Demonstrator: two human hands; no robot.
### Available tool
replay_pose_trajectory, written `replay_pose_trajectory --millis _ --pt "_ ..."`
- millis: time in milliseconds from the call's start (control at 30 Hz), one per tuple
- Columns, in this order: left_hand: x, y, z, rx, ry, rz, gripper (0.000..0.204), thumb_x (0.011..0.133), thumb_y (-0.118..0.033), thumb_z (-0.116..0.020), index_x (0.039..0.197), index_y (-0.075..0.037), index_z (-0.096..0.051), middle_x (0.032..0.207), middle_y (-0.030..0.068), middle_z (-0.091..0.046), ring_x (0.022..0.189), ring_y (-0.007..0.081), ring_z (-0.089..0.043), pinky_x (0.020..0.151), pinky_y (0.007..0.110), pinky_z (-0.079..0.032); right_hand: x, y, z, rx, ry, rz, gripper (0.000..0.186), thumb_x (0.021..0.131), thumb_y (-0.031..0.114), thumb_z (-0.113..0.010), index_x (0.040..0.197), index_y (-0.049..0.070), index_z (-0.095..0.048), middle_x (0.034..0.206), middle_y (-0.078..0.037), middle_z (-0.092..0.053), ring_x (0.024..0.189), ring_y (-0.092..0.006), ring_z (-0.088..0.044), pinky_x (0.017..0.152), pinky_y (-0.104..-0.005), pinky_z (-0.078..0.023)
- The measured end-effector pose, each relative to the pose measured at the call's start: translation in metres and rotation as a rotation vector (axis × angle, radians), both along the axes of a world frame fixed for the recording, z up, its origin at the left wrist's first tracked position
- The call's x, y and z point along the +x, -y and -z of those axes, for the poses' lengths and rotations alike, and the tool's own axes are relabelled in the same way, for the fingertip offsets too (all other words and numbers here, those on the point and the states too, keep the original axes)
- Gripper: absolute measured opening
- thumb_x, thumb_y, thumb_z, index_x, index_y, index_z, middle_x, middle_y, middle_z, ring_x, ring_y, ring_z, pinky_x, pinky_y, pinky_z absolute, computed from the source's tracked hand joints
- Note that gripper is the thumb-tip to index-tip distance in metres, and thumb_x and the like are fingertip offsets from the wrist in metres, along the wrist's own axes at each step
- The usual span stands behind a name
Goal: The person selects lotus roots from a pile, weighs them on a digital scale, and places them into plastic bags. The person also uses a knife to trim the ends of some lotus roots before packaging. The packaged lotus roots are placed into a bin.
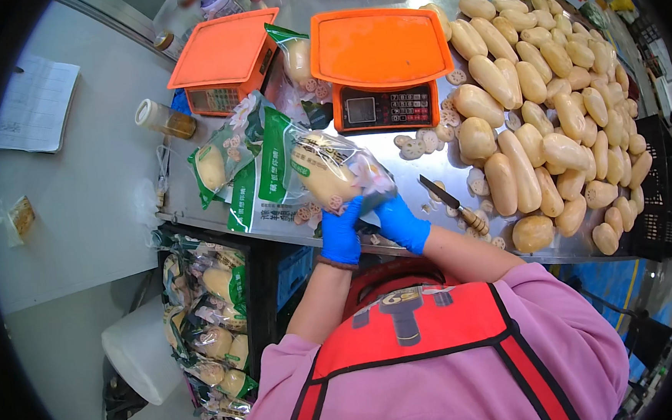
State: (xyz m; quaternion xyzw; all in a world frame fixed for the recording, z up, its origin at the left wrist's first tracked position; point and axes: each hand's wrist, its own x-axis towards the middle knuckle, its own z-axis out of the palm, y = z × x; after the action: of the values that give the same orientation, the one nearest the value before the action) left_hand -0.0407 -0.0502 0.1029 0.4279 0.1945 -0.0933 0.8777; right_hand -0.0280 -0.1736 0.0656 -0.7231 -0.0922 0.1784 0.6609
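In blue gloves, both my hands hold a clear, green-printed plastic bag of peeled lotus root (326, 176) over the front of the metal table. My left hand (342, 237) grips its near end, thumb on top. My right hand (403, 223) is closed on its right corner, fingers partly hidden beneath it. Another filled bag (212, 168) and flat green-and-white bags (246, 194) lie just left. A knife with a wooden handle (452, 203) rests right of my right hand, among cut lotus root slices (427, 140).
A large pile of peeled lotus roots (534, 113) covers the table's right side. Two orange scales (380, 49) (222, 51) stand at the back, with a filled bag (296, 61) between them. A jar (164, 119) lies left. Below, a crate holds several packed bags (218, 317).
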Motion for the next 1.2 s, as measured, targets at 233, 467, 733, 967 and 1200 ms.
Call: replay_pose_trajectory --millis 233,467,733,967,1200 --pt "0.010 -0.061 0.014 0.048 0.082 -0.097 0.026 0.090 -0.004 -0.055 0.115 0.003 -0.056 0.109 0.0116 -0.063 0.092 0.0201 -0.064 0.078 0.031 -0.054 0.008 0.061 -0.111 -0.146 -0.046 -0.436 0.036 0.088 0.032 -0.060 0.111 0.006 -0.065 0.093 -0.013 -0.068 0.082 -0.0254 -0.066 0.074 -0.0354 -0.052" --pt "0.003 -0.037 -0.007 0.765 0.338 0.234 0.031 0.097 -0.026 -0.049 0.112 -0.003 -0.062 0.098 0.0160 -0.067 0.084 0.0301 -0.066 0.068 0.038 -0.052 0.014 0.067 -0.079 0.269 -0.515 -0.138 0.054 0.094 0.040 -0.052 0.137 0.007 -0.046 0.121 -0.009 -0.057 0.100 -0.0151 -0.058 0.087 -0.0283 -0.045" --pt "0.012 -0.012 -0.047 1.470 0.855 0.662 0.054 0.082 -0.026 -0.066 0.130 -0.008 -0.051 0.102 0.0207 -0.061 0.090 0.0372 -0.061 0.074 0.044 -0.049 0.026 0.045 -0.087 0.615 -0.476 0.155 0.028 0.086 0.014 -0.062 0.110 0.000 -0.059 0.092 -0.009 -0.066 0.081 -0.0177 -0.064 0.074 -0.0285 -0.052" --pt "0.019 -0.025 -0.044 0.917 0.597 0.382 0.067 0.082 -0.012 -0.068 0.140 0.000 -0.037 0.134 0.0178 -0.048 0.121 0.0260 -0.049 0.101 0.037 -0.040 0.153 0.077 -0.095 0.573 -0.271 0.227 0.032 0.087 0.021 -0.064 0.114 0.004 -0.058 0.100 -0.008 -0.065 0.090 -0.0166 -0.064 0.079 -0.0295 -0.053" --pt "-0.015 -0.040 0.003 0.913 0.398 0.569 0.060 0.082 -0.020 -0.069 0.135 -0.004 -0.045 0.125 0.0187 -0.054 0.109 0.0292 -0.057 0.092 0.038 -0.046 0.156 0.131 -0.104 0.426 -0.286 0.351 0.037 0.090 0.029 -0.062 0.116 0.003 -0.059 0.105 -0.008 -0.065 0.092 -0.0144 -0.063 0.080 -0.0292 -0.052"
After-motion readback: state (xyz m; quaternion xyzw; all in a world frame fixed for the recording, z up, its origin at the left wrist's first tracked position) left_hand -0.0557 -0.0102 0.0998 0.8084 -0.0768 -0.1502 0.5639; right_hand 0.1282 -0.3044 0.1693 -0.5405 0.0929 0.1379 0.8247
